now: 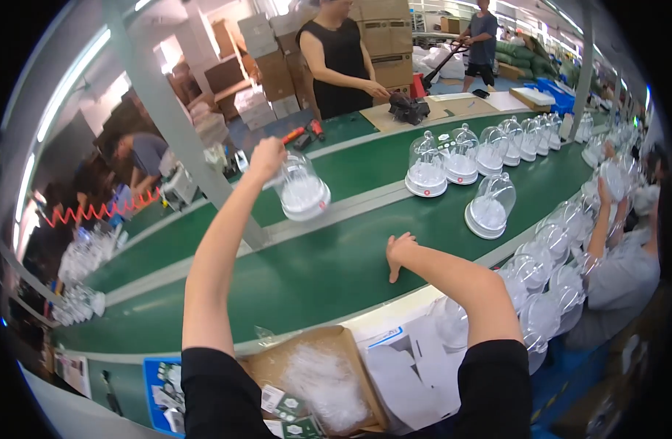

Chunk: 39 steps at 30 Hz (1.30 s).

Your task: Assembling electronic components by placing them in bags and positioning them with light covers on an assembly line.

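Note:
Raised over the far side of the green conveyor belt, my left hand (269, 156) grips the top of a clear bell-shaped dome (302, 192) with a white round base. The dome hangs slightly tilted near the metal divider. My right hand (400, 254) is low over the near belt (329, 271), fingers apart and holding nothing. To its right stands another clear dome on a white base (490, 208). Beyond the divider, a row of similar domes (427, 172) runs off to the right, some with a small red mark on the base.
Close to me are a cardboard box (277, 358) of clear plastic bags, a blue bin (154, 395) and a white carton (405, 380). Many domes (537, 314) crowd the right side beside a seated co-worker (621, 271). A person in black (336, 58) stands across the belt. A metal post (182, 110) rises at left.

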Tool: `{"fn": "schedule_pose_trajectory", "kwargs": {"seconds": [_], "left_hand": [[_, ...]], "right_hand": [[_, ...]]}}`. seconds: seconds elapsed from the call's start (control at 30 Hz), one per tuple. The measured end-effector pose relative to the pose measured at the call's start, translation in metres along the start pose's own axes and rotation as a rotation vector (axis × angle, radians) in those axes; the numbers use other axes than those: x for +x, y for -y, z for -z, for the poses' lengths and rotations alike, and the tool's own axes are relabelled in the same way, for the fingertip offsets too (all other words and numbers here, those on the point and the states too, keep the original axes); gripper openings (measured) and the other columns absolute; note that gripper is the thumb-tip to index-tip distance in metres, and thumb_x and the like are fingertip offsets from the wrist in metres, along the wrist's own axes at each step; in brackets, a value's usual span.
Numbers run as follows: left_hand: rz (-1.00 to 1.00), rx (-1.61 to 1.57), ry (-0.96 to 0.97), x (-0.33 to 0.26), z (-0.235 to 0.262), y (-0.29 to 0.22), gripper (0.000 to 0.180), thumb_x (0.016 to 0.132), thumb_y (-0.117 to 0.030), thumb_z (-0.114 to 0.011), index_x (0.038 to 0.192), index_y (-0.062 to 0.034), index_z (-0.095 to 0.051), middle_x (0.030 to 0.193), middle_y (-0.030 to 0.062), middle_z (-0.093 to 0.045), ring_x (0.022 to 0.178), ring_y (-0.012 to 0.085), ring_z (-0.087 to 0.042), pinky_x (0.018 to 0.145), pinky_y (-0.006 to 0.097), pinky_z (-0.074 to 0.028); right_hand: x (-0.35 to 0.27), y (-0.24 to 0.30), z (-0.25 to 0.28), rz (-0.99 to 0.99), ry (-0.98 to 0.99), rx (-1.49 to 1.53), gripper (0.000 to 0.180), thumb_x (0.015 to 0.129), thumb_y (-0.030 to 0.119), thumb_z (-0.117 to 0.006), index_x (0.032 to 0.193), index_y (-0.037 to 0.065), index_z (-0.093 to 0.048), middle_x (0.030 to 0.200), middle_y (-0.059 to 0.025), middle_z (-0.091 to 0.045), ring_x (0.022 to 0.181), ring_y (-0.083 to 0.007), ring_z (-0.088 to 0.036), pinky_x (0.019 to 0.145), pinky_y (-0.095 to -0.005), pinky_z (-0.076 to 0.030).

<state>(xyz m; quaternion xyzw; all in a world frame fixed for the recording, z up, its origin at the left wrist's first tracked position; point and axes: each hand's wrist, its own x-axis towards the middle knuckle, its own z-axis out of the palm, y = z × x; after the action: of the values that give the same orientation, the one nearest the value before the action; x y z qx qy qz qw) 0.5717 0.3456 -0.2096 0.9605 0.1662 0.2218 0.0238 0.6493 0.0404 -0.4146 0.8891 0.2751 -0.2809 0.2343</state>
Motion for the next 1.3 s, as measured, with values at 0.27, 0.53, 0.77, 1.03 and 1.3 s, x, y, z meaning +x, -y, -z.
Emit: {"fn": "schedule_pose_trajectory", "kwargs": {"seconds": [0.27, 0.53, 0.77, 1.03, 1.3], "left_hand": [[0.124, 0.071, -0.204, 0.020, -0.102, 0.046, 0.008, 0.080, -0.009, -0.063, 0.083, -0.0023, -0.065, 0.088, 0.0218, -0.065, 0.088, 0.0385, -0.065, 0.076, 0.048, -0.052], [0.191, -0.072, -0.035, 0.027, -0.143, 0.101, 0.049, 0.074, -0.010, -0.065, 0.120, 0.0020, -0.053, 0.124, 0.0266, -0.051, 0.115, 0.0422, -0.052, 0.099, 0.046, -0.043], [0.186, -0.072, -0.015, -0.022, -0.115, 0.091, 0.070, 0.072, -0.017, -0.067, 0.132, 0.0061, -0.040, 0.139, 0.0339, -0.036, 0.129, 0.0447, -0.039, 0.109, 0.045, -0.035], [-0.143, -0.681, 0.631, -0.240, 0.078, -0.081, 0.081, 0.086, -0.016, -0.062, 0.149, 0.0010, -0.014, 0.151, 0.0244, -0.025, 0.131, 0.0332, -0.041, 0.107, 0.039, -0.039], [-0.096, -0.861, 1.366, -0.515, 0.249, -0.138, 0.064, 0.096, -0.031, -0.056, 0.145, 0.0010, -0.030, 0.132, 0.0230, -0.051, 0.120, 0.0326, -0.052, 0.100, 0.036, -0.042]], "right_hand": [[0.003, 0.002, -0.004, -0.003, 0.002, -0.161, 0.152, 0.041, 0.060, -0.091, 0.153, 0.011, 0.001, 0.153, -0.0316, -0.012, 0.137, -0.0467, -0.027, 0.107, -0.0463, -0.038], [-0.010, 0.002, -0.007, 0.118, -0.061, -0.195, 0.150, 0.045, 0.065, -0.087, 0.151, 0.001, -0.003, 0.146, -0.0403, -0.021, 0.132, -0.0507, -0.034, 0.105, -0.0485, -0.039], [-0.018, 0.014, -0.006, 0.210, -0.104, -0.242, 0.148, 0.047, 0.071, -0.082, 0.148, -0.008, -0.007, 0.139, -0.0442, -0.029, 0.132, -0.0518, -0.034, 0.107, -0.0536, -0.033], [-0.016, -0.007, -0.002, 0.166, -0.086, -0.232, 0.149, 0.045, 0.071, -0.082, 0.150, -0.003, -0.007, 0.142, -0.0301, -0.038, 0.131, -0.0453, -0.038, 0.106, -0.0502, -0.036], [-0.060, 0.013, 0.014, 0.493, -0.258, -0.105, 0.053, 0.066, 0.037, -0.079, 0.106, 0.004, -0.069, 0.117, -0.0156, -0.065, 0.108, -0.0304, -0.063, 0.087, -0.0412, -0.054]]}}
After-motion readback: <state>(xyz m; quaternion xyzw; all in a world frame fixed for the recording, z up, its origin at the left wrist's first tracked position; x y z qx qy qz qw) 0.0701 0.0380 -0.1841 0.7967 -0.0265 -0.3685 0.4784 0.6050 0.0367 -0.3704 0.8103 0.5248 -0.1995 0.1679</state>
